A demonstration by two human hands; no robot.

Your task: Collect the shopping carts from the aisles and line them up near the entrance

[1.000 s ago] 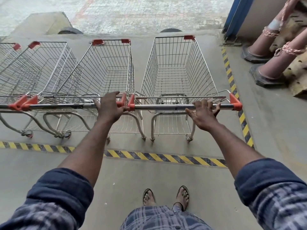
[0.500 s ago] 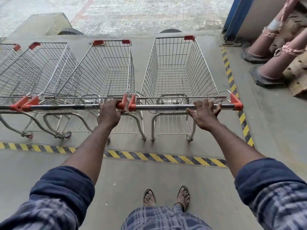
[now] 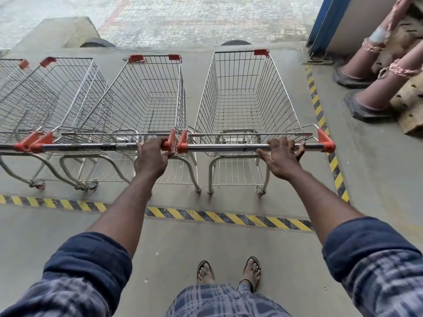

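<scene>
**Item 1: end cart [image 3: 247,106].** Wire basket, empty, on castors [image 3: 261,191]. It stood at the right end of the row on the concrete floor [image 3: 206,248], nose toward the paved ground outside. Its rear wheels were just past the hazard stripe [image 3: 229,217].
Handling, as I judged it: light when empty and stiff in the frame. It would roll freely but the castors could make it swing. I would take it by the bar only, since the mesh is thin wire and hard on the fingers.

**Item 2: end cart's handle bar [image 3: 229,147].** Smooth metal tube, probably slick, with orange caps [image 3: 325,141] at the ends. My right hand [image 3: 282,157] lay on it toward the right end. The fingers were hooked over the top and the thumb was spread out along the underside. It was a loose hold rather than a full fist.

**Item 3: second cart [image 3: 146,104].** Same make, empty, just beside the end cart, with the two bars almost cap to cap.

**Item 4: second cart's handle bar [image 3: 91,147].** My left hand [image 3: 152,156] was wrapped round its right end, against the orange cap, fingers closed over the tube. A grip that far off centre would tend to turn the cart rather than push it straight.

**Item 5: further carts [image 3: 57,94].** These were on the left, apparently nested, and their bars were level with the others.

**Item 6: surroundings.** Pink posts [image 3: 375,94] on dark bases leaned at the right, well apart from the row. A blue frame [image 3: 327,21] stood beyond them.
</scene>
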